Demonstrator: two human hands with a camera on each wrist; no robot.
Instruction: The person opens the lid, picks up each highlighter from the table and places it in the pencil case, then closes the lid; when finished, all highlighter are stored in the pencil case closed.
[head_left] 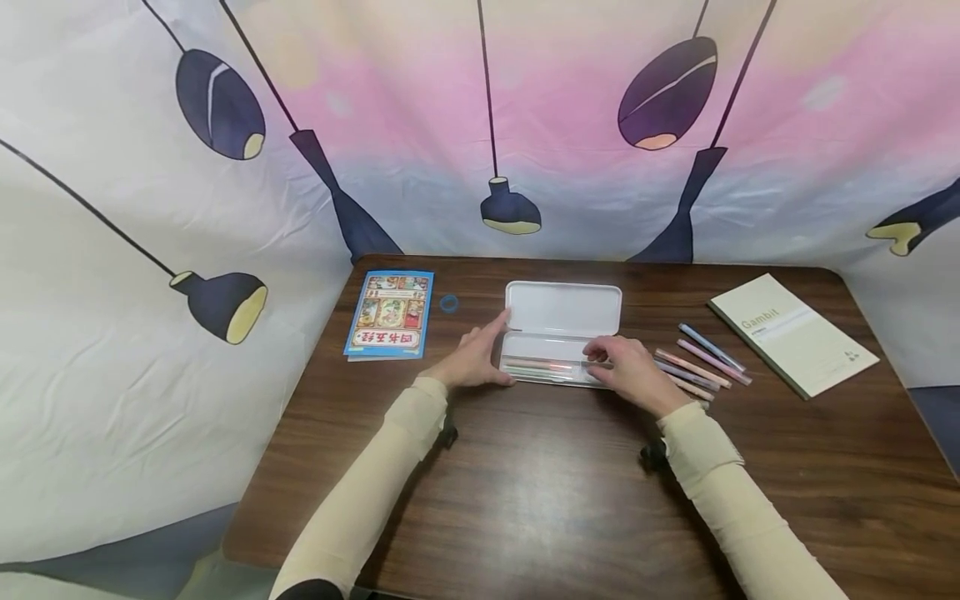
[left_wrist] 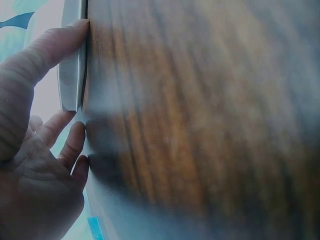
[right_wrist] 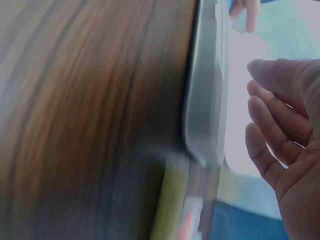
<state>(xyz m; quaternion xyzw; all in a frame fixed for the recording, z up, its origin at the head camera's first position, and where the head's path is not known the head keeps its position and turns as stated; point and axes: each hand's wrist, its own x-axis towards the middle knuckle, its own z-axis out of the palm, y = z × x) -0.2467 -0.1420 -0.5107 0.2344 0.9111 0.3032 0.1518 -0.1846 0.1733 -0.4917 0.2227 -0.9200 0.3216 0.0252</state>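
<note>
A white pencil case (head_left: 540,345) stands with its lid (head_left: 564,308) tipped back. Several slim pens (head_left: 536,365) lie along its front side, toward the left end. My left hand (head_left: 472,358) holds the left end, its thumb at the front edge and index finger reaching toward the hinge. In the left wrist view, the thumb (left_wrist: 70,35) touches the front wall. Over the right half of the case hovers my right hand (head_left: 632,375), fingers loosely bent; the right wrist view shows a gap between thumb (right_wrist: 270,75) and fingers, with nothing in it.
Several pastel pens (head_left: 712,350) lie beside the case, to the right. Farther right is a pale notebook (head_left: 791,333) marked Gambit. On the left are a blue-bordered booklet (head_left: 392,312) and a small blue ring (head_left: 448,303). A printed cloth (head_left: 420,125) hangs behind the table.
</note>
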